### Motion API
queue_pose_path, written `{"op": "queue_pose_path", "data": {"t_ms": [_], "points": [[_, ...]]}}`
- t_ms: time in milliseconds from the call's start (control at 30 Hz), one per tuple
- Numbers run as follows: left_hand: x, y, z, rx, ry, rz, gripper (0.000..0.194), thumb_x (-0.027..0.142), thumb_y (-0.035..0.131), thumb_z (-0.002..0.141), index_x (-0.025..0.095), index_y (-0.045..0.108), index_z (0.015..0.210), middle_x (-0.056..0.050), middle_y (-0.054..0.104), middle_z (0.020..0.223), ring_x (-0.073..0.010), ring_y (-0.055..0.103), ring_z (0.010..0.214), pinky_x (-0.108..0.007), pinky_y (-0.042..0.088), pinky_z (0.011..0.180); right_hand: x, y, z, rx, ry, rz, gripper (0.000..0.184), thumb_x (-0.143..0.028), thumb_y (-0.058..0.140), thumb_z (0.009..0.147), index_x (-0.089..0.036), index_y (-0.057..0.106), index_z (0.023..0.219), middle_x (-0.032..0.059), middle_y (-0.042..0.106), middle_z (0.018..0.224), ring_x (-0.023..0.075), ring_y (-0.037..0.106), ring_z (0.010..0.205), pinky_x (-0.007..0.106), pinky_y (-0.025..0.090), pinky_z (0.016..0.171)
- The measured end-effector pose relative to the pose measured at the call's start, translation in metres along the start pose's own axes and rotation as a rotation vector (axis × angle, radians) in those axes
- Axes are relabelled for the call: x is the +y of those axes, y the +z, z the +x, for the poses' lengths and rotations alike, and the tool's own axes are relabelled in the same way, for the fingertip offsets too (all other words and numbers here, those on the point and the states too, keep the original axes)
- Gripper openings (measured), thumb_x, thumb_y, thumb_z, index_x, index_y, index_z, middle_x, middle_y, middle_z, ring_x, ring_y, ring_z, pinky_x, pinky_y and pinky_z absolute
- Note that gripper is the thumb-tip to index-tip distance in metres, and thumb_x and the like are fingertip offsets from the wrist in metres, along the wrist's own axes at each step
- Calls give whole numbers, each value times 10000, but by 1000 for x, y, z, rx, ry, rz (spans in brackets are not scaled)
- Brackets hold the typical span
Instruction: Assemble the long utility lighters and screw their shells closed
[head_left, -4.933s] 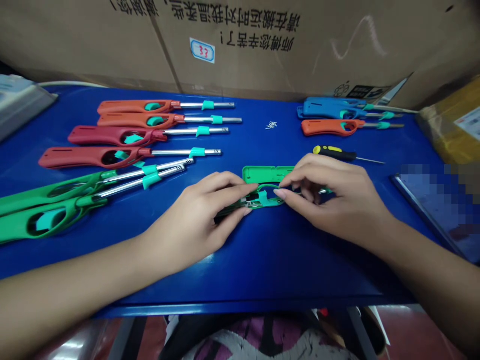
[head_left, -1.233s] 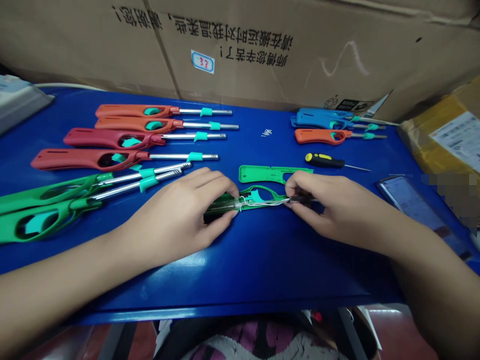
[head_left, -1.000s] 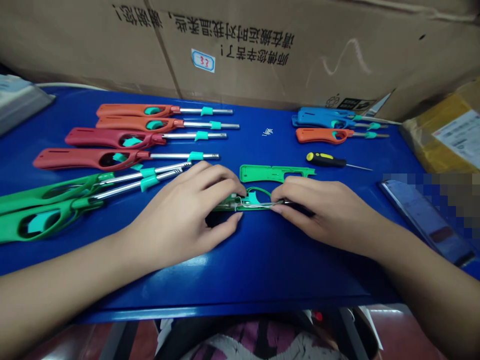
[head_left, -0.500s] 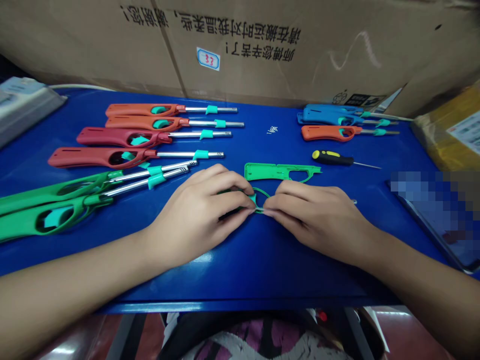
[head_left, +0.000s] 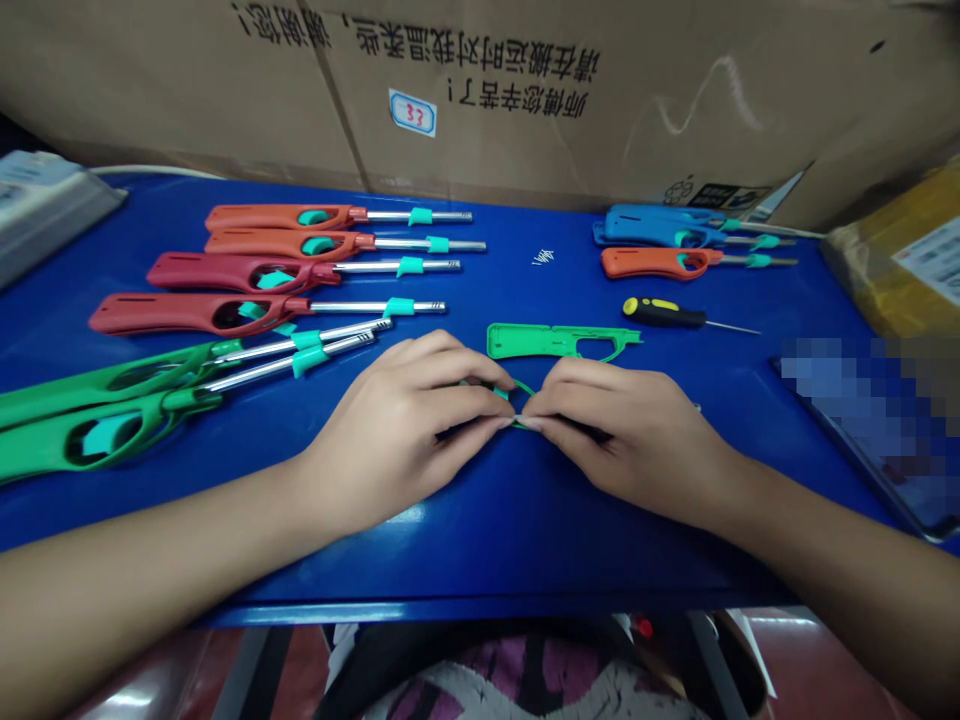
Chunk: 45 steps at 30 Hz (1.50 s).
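Note:
My left hand (head_left: 420, 420) and my right hand (head_left: 622, 425) meet over the middle of the table, fingers closed on a green lighter body (head_left: 527, 387). Only its curved trigger guard and a bit of teal show between my fingertips; the rest is covered by my hands. Both thumbs and forefingers pinch together near the lower edge of the guard. Just beyond lies the other green lighter shell half (head_left: 525, 341), its hollow inside facing up. To the right of that rests a black and yellow screwdriver (head_left: 654, 312).
Several assembled lighters, orange, red (head_left: 199, 312) and green (head_left: 52, 440), lie at left. Blue and orange lighters (head_left: 660, 262) sit at back right. Small screws (head_left: 543, 257) lie at the back. A phone (head_left: 877, 440) is at right; a cardboard box (head_left: 495, 150) stands behind.
My fingertips have drawn slightly closer together at the trigger guard, and less of the teal piece shows. The whole view has shifted slightly; the things on the table stay put.

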<state>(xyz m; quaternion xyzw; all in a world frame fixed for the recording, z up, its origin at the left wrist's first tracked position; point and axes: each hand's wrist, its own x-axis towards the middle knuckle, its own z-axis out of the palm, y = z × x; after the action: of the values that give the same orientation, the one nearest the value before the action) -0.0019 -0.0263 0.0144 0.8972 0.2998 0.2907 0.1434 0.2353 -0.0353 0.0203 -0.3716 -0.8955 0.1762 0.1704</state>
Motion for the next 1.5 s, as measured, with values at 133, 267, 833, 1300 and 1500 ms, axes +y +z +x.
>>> {"op": "queue_pose_path", "data": {"t_ms": [133, 267, 833, 1300, 1500], "points": [[0, 0, 0, 1, 10, -2, 102, 175, 631, 950, 179, 732, 965, -64, 742, 1084, -201, 618, 943, -371, 508, 856, -1, 0, 0, 11, 7, 36, 225, -260, 492, 1033, -207, 704, 978, 22, 710, 965, 142, 661, 863, 260, 463, 720], [1, 0, 2, -19, -2, 25, 116, 191, 611, 963, 186, 725, 947, -60, 749, 1096, -205, 625, 956, -372, 501, 852, -1, 0, 0, 58, 51, 94, 186, -231, 520, 1017, -214, 695, 956, 19, 718, 954, 145, 659, 878, 266, 461, 736], [-5, -2, 1, -38, -84, 66, 112, 251, 635, 943, 203, 734, 923, -62, 710, 1223, -256, 628, 1073, -452, 488, 971, 2, -3, -2, 35, 58, 43, 88, -241, 582, 973, -213, 665, 981, 25, 699, 1015, 146, 630, 860, 276, 440, 694], [-5, -1, 1, -48, -71, 67, 112, 233, 632, 951, 206, 733, 910, -50, 733, 1195, -243, 633, 1070, -406, 491, 899, 3, -5, -1, 36, 91, 20, 85, -237, 571, 980, -212, 650, 961, 24, 691, 981, 145, 628, 840, 269, 444, 685], [-8, -2, -1, -41, -51, 32, 96, 225, 641, 944, 200, 734, 939, -46, 754, 1120, -213, 675, 1006, -371, 521, 883, 8, -20, -2, 17, 38, 64, 86, -142, 589, 934, -209, 641, 944, 19, 672, 942, 134, 620, 826, 251, 458, 704]]}}
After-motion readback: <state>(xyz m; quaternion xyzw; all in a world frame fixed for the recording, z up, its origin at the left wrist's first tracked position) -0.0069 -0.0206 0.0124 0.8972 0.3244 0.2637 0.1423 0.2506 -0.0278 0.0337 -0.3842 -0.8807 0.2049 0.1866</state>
